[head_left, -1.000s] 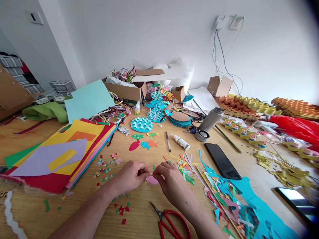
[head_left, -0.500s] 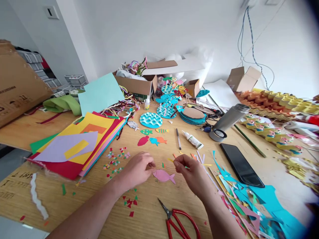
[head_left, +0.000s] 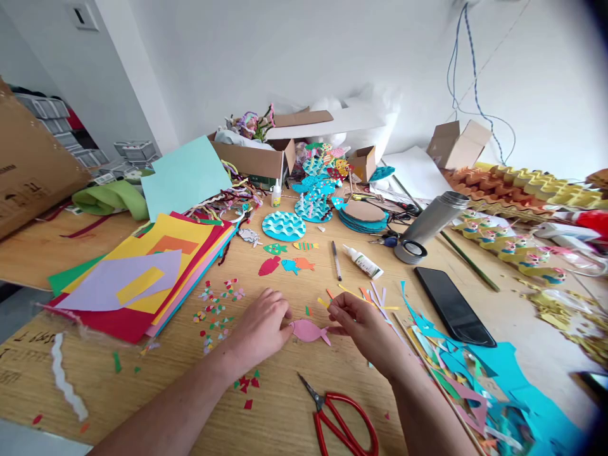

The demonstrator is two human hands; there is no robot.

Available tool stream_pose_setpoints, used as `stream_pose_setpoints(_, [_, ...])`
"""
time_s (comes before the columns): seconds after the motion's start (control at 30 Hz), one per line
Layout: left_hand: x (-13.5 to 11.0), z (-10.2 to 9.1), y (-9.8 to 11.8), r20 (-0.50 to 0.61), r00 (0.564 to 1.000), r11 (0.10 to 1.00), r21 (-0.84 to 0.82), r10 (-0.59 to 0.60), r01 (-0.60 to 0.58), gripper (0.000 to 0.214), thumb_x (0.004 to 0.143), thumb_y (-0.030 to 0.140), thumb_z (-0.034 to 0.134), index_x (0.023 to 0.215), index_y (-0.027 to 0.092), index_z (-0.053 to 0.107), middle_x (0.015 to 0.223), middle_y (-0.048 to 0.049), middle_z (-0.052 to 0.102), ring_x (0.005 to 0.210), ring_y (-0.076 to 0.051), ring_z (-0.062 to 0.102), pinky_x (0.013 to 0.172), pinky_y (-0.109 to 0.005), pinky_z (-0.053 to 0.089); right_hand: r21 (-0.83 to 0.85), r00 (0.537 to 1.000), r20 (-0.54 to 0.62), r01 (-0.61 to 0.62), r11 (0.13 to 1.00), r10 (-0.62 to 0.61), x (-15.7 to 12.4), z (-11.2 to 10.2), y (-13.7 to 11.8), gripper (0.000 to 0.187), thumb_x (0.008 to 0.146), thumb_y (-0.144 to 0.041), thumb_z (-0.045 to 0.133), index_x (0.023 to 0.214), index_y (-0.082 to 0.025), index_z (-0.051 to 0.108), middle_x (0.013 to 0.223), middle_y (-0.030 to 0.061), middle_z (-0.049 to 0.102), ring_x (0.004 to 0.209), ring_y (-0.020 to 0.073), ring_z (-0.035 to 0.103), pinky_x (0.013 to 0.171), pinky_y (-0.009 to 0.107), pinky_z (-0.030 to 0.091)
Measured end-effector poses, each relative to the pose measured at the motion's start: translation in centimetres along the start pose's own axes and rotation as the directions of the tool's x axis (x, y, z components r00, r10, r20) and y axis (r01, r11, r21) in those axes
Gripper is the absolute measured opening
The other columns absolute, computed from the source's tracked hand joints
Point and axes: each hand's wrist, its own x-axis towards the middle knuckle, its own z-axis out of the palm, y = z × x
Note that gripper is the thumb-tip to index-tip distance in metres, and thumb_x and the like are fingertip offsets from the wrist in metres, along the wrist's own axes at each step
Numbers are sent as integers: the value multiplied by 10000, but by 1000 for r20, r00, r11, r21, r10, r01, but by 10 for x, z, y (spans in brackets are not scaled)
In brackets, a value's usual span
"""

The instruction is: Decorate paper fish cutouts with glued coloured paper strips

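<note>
A pink paper fish (head_left: 308, 330) lies flat on the wooden table (head_left: 280, 418) between my two hands. My left hand (head_left: 261, 329) rests beside its head end with the fingers curled and the fingertips touching the paper. My right hand (head_left: 363, 326) is just right of the tail, thumb and forefinger pinched together on a tiny piece I cannot make out. Red-handled scissors (head_left: 339, 421) lie closed on the table near my right forearm.
Stacked coloured paper sheets (head_left: 142, 278) lie at left, paper scraps (head_left: 456, 373) at right. Finished paper fish (head_left: 285, 263), a glue bottle (head_left: 363, 261), a pen (head_left: 335, 259), a black phone (head_left: 453, 306) and a steel flask (head_left: 430, 225) sit farther back. Cardboard boxes (head_left: 254, 158) line the wall.
My hands have parted: the pink fish, earlier hidden between my fingers, now lies open on the table. My right hand drew off to its tail. The view shifted left.
</note>
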Motion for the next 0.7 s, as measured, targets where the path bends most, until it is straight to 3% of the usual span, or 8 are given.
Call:
stream_pose_setpoints(0.17, [0,1,2,-4,1000,1000,-18,-15,15,56,778,179,657,773,175,601,849,-31,605,922,-211,519,780,-320,403,109,1000,19,-19,994,17,-1,-1,-2,364,697,-525,661,683,-185,532,690,-33,489,641,111,505,681,348,566])
stream_pose_setpoints(0.5, [1,0,4,27,999,998,-52,-25,27,74,789,142,612,730,181,592,820,-32,601,909,-213,510,765,-314,410,133,999,21,-31,991,29,3,-2,3,376,701,-535,665,706,-178,548,696,-20,512,675,128,528,660,338,559])
stream_pose_setpoints(0.7, [1,0,4,26,1000,996,-93,-5,7,115,794,152,608,906,175,617,976,-52,608,1005,-227,496,857,-338,413,153,999,23,-39,987,36,3,-1,5,398,681,-553,678,706,-177,552,687,-19,521,670,131,536,668,347,554])
